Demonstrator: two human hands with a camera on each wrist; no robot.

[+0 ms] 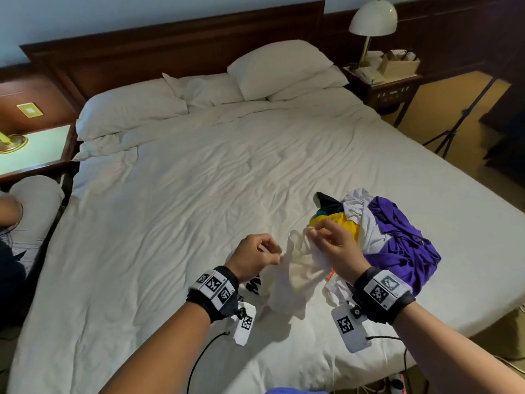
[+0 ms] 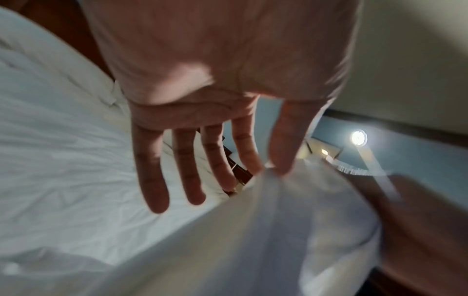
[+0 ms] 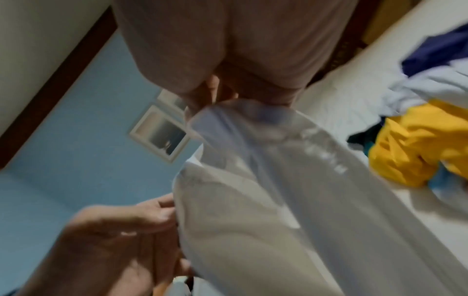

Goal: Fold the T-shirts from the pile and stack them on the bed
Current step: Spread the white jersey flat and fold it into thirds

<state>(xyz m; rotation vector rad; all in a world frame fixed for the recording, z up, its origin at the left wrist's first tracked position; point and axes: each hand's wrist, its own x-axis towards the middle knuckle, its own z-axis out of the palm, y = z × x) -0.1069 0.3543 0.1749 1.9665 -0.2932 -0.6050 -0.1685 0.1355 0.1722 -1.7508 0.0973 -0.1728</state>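
Observation:
A white T-shirt [image 1: 295,277] hangs between my hands above the near right part of the bed [image 1: 176,211]. My left hand [image 1: 279,255] pinches its edge between thumb and forefinger, with the other fingers straight in the left wrist view, where the white T-shirt [image 2: 253,240] fills the lower part under my left hand [image 2: 271,169]. My right hand [image 1: 314,233] pinches the cloth near the collar. The right wrist view shows the white T-shirt [image 3: 278,190] drooping from my right hand [image 3: 217,100]. The pile [image 1: 392,231], with purple, white, yellow and dark shirts, lies just right of my hands.
Pillows [image 1: 278,69] lie at the head of the bed. A nightstand with a lamp [image 1: 372,21] stands at the far right, another nightstand [image 1: 34,149] at the left. A tripod [image 1: 454,123] stands on the floor right of the bed. Another person's arm [image 1: 10,209] shows at the left edge.

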